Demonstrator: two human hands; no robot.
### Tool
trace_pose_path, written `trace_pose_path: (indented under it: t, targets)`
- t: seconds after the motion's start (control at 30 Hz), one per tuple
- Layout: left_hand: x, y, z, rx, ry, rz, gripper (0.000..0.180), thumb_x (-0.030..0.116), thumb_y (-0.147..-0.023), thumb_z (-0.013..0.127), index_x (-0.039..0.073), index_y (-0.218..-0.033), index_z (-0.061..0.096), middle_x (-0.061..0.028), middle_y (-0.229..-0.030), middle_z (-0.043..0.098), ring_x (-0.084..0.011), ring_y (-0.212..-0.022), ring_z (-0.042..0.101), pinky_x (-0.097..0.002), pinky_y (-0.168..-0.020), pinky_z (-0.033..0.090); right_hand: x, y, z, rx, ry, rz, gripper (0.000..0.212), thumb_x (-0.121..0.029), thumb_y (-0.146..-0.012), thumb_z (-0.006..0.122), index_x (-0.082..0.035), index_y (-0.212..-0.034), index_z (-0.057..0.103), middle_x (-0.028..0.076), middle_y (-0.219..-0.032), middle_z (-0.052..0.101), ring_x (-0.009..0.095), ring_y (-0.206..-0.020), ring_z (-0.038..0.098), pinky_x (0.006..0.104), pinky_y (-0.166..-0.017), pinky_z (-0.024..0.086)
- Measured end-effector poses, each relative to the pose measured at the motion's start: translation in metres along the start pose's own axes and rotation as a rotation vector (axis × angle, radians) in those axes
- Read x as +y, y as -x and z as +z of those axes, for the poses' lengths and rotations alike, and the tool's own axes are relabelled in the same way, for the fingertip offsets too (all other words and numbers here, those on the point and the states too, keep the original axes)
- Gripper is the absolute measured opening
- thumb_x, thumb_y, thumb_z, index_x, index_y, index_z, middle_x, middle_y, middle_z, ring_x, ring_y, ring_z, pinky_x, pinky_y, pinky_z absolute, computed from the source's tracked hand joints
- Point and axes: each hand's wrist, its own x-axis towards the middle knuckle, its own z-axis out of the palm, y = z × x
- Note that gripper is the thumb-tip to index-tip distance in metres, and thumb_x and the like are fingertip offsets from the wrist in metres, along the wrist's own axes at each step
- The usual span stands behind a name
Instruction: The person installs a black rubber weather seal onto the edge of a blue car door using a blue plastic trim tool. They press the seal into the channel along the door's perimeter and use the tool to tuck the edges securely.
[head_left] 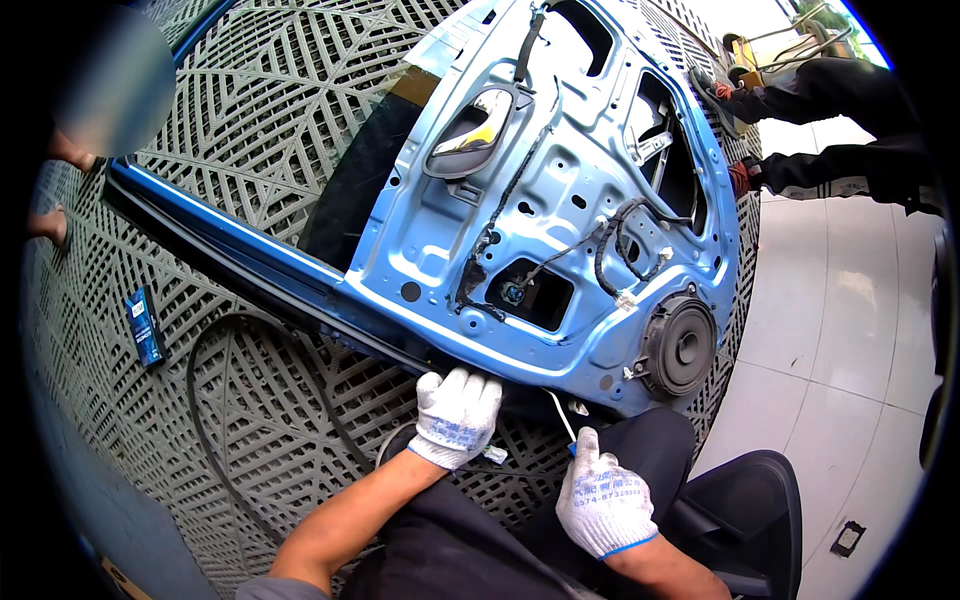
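Observation:
A blue car door [452,240], stripped of its trim, lies across the floor in front of me, inner side up. My left hand [458,414], in a white knitted glove with blue print, is at the door's near edge. Its fingers are bent against that edge, and their tips are partly hidden. To the right, my right hand [604,496], gloved alike, is closed around a blue-handled tool with a thin pale shaft [563,412]. The shaft rises to the door's lower edge, where it looks bent at the tip; I cannot tell the tool's exact kind.
A round black speaker [682,346], a door handle [470,140] and loose wiring are on the door. A black rubber strip [200,385] curls on the grey grid floor near a blue packet [144,328]. Another person's legs [840,125] are at the upper right; bare feet show at left.

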Motion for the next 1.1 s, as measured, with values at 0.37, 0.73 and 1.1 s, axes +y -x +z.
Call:
trace_pose_path:
  t: [0.37, 0.73, 1.1]
  targets:
    - [0.001, 0.005, -0.004, 0.178, 0.054, 0.050, 0.026, 0.018, -0.082, 0.080, 0.017, -0.107, 0.081, 0.0030, -0.097, 0.074, -0.0193, -0.097, 0.073, -0.0452, -0.082, 0.042, -0.009, -0.006, -0.002, -0.160, -0.092, -0.003, 0.057, -0.018, -0.108, 0.054, 0.011, -0.156, 0.046, 0.034, -0.108, 0.077, 0.047, -0.082, 0.083, 0.0590, -0.070, 0.067]
    - [0.010, -0.008, 0.007, 0.165, 0.112, -0.010, 0.026, 0.023, -0.076, 0.091, 0.021, -0.098, 0.076, 0.0029, -0.083, 0.064, -0.0231, -0.078, 0.063, -0.0482, -0.081, 0.038, -0.029, -0.008, -0.007, -0.242, -0.126, 0.029, 0.069, -0.016, -0.107, 0.053, 0.018, -0.165, 0.037, 0.036, -0.111, 0.076, 0.047, -0.089, 0.083, 0.0592, -0.075, 0.067]
    - [0.010, -0.005, 0.016, 0.239, 0.127, -0.029, 0.026, 0.016, -0.078, 0.085, 0.024, -0.103, 0.079, 0.0065, -0.091, 0.069, -0.0215, -0.089, 0.065, -0.0471, -0.082, 0.037, -0.037, -0.010, -0.003, -0.152, -0.151, 0.024, 0.069, -0.017, -0.106, 0.054, 0.023, -0.161, 0.043, 0.036, -0.099, 0.076, 0.046, -0.081, 0.082, 0.0585, -0.067, 0.065]
